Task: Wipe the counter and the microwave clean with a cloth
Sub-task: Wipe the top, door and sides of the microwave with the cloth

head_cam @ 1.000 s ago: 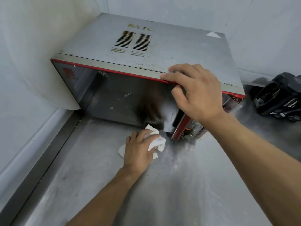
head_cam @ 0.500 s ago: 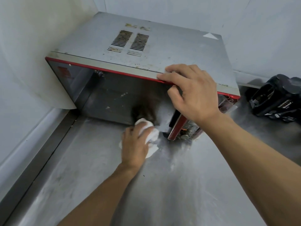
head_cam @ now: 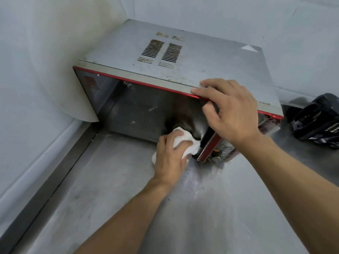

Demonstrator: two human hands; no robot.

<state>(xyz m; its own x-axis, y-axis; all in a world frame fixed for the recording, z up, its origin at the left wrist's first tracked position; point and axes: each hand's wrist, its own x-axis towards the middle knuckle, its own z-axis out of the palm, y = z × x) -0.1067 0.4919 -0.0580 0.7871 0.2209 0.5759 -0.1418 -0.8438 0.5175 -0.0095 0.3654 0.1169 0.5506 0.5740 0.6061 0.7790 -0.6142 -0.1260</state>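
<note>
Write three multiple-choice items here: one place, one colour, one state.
1. Where is the black object? A. on the microwave B. on the counter, right of the microwave C. on the floor
2. What colour is the cloth? A. white B. blue C. yellow
3. What is the left hand doing? A. hanging idle B. gripping the cloth against the microwave's lower front C. flat on the counter

1 B: it sits beside the microwave's right end. 2 A: it shows white. 3 B: fingers curl round the cloth.
</note>
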